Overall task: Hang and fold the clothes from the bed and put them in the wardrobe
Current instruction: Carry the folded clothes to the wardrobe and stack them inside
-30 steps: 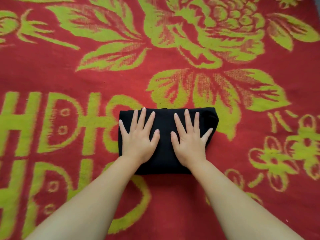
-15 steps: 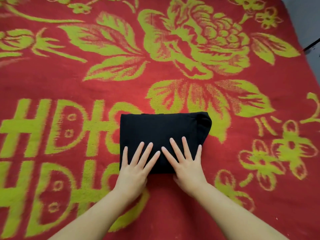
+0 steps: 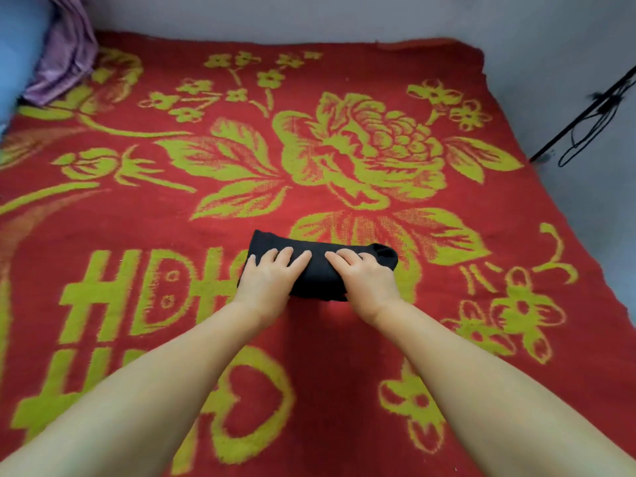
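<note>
A folded black garment [image 3: 320,266] lies on the red bed cover [image 3: 309,166] with its green flower pattern, near the middle of the bed. My left hand [image 3: 266,280] grips the garment's left part, fingers curled over the top. On the right part, my right hand [image 3: 364,277] holds it the same way. Both thumbs are hidden under the hands or the cloth. The garment's far right corner [image 3: 385,254] bulges up a little.
A purple cloth [image 3: 69,53] is bunched at the bed's far left corner beside something blue [image 3: 17,46]. A thin black stand with a hanging cable [image 3: 592,111] leans by the grey wall on the right. The bed's right edge runs diagonally.
My flat, spread hands slid back toward the garment's near edge, and the fingers have now curled round it. The view has pulled back and shows much more of the bed.
</note>
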### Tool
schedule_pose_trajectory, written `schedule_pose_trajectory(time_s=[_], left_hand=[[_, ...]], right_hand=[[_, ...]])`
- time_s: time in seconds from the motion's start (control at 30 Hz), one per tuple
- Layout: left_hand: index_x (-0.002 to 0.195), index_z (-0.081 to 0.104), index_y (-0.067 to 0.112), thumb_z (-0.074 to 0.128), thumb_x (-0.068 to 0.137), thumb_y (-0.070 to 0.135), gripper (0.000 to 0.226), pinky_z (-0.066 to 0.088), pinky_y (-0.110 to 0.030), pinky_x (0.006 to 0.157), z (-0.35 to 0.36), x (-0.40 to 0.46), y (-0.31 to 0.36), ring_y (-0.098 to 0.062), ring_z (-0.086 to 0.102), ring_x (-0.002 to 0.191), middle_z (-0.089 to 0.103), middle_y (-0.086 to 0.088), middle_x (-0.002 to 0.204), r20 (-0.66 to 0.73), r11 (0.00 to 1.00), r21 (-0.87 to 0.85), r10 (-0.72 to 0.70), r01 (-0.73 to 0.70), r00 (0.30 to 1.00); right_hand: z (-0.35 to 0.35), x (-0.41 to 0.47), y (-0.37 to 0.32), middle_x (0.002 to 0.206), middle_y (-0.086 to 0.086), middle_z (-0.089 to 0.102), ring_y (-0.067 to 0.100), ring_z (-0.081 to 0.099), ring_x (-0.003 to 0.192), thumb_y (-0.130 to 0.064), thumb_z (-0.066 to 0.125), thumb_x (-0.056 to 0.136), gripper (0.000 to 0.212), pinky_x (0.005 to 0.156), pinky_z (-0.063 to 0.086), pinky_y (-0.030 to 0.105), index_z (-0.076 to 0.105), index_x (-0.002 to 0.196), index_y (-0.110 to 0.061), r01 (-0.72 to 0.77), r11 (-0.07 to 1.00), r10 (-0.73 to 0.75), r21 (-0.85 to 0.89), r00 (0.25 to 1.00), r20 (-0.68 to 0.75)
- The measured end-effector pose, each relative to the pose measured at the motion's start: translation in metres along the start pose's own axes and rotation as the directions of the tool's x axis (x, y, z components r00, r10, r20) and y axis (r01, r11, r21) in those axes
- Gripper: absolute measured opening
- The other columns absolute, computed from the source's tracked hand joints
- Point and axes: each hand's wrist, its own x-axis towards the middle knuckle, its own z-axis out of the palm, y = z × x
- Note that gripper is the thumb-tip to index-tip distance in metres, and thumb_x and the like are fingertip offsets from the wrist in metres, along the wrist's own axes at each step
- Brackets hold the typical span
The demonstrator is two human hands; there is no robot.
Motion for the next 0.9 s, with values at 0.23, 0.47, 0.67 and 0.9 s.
schedule_pose_trajectory(time_s=[0.23, 0.47, 0.67, 0.9], left_hand=[[0.152, 0.007, 0.030, 0.051, 0.093, 0.014, 0.076, 0.030, -0.046, 0.110, -0.126, -0.040, 0.018, -0.024, 0.028, 0.139, 0.025, -0.002, 0.153, -0.198, 0.997, 0.069, -0.013, 0.027, 0.980], [0.152, 0.010, 0.029, 0.058, 0.090, 0.018, 0.079, 0.033, -0.047, 0.107, -0.217, -0.098, 0.075, -0.024, 0.031, 0.136, 0.029, -0.003, 0.150, -0.337, 0.994, 0.062, -0.066, 0.092, 0.939], [0.152, 0.011, 0.029, 0.059, 0.089, 0.022, 0.080, 0.031, -0.046, 0.109, -0.249, -0.157, 0.127, -0.024, 0.033, 0.135, 0.030, -0.002, 0.150, -0.412, 0.982, 0.080, -0.122, 0.170, 0.903], [0.152, 0.009, 0.031, 0.057, 0.091, 0.026, 0.078, 0.028, -0.048, 0.111, -0.264, -0.232, 0.142, -0.022, 0.031, 0.137, 0.027, -0.002, 0.152, -0.421, 0.956, 0.115, -0.200, 0.271, 0.884]], right_hand=[[-0.132, -0.059, 0.005, 0.150, -0.007, 0.029, 0.029, 0.035, 0.131, -0.009, 0.051, 0.093, 0.069, 0.075, 0.051, 0.037, 0.018, 0.150, -0.029, 0.037, 0.994, -0.055, -0.103, 0.983, -0.173], [-0.222, -0.140, 0.031, 0.147, -0.006, 0.032, 0.028, 0.039, 0.127, -0.009, 0.057, 0.090, 0.073, 0.074, 0.054, 0.037, 0.019, 0.150, -0.028, 0.083, 0.960, -0.161, -0.268, 0.944, -0.287], [-0.250, -0.206, 0.049, 0.152, -0.006, 0.027, 0.027, 0.035, 0.134, -0.014, 0.059, 0.091, 0.075, 0.076, 0.055, 0.036, 0.016, 0.151, -0.028, 0.136, 0.923, -0.264, -0.361, 0.905, -0.335], [-0.260, -0.257, 0.027, 0.150, -0.005, 0.028, 0.029, 0.036, 0.133, -0.016, 0.059, 0.091, 0.075, 0.076, 0.055, 0.037, 0.015, 0.150, -0.027, 0.248, 0.879, -0.398, -0.408, 0.853, -0.338]])
